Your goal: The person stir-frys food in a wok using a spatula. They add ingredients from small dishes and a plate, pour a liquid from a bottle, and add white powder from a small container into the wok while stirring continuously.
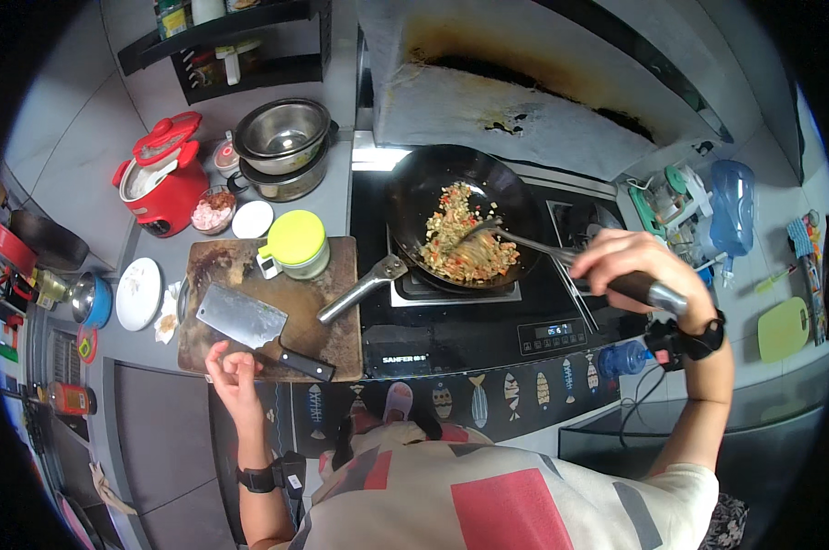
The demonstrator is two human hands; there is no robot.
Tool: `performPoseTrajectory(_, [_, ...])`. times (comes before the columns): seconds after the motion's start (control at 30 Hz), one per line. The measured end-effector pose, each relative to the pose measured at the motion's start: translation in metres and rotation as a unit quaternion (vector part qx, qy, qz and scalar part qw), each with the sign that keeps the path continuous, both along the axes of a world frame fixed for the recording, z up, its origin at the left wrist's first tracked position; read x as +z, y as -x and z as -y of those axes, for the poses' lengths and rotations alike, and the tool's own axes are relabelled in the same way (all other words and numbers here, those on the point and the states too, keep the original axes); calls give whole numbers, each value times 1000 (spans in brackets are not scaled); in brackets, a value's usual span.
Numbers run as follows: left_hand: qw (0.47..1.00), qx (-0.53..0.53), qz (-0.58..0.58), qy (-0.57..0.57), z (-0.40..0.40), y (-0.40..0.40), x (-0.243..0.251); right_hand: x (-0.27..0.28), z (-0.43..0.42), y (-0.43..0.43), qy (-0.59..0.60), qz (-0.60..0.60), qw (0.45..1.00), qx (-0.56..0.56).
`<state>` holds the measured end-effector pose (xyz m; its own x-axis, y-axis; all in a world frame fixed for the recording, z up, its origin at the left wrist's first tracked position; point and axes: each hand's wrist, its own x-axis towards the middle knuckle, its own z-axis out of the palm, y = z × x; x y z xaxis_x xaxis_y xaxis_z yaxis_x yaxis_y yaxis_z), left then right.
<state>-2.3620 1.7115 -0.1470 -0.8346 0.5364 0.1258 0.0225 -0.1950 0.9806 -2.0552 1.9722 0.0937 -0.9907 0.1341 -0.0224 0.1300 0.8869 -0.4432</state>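
My right hand (631, 271) grips the dark handle of a metal spatula (524, 240), whose head rests in diced, orange-flecked food (466, 247). That food lies in a black wok (448, 172) on the cooktop (414, 337); the wok's metal handle (359, 292) points toward the cutting board. My left hand (235, 375) is raised by the board's near edge with its fingers loosely curled and nothing in them. Beside it, a cleaver (242, 316) lies flat on the stained wooden cutting board (318, 254). A jar with a lime-green lid (296, 237) stands at the board's far edge.
Left of the wok are stacked steel bowls (284, 137), a red electric pot (163, 196), a bowl of chopped meat (213, 210), a small white dish (253, 220) and a white plate (139, 294). Chopsticks (576, 292) lie right of the wok. A large blue water bottle (730, 206) stands far right.
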Motion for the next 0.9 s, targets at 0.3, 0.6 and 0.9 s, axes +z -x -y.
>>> performPoseTrajectory(0.3, [998, -62, 32, -8, 15, -15, 13, -44, -6, 12, 30, -167, 959, -226])
performPoseTrajectory(0.6, [995, 85, -3, 41, 87, -30, 6, -88, -82, -25, 225, -446, 677, -540])
performPoseTrajectory(0.9, [992, 124, 12, 5, 43, -106, 25, -51, -105, -41, 167, -348, 845, -370])
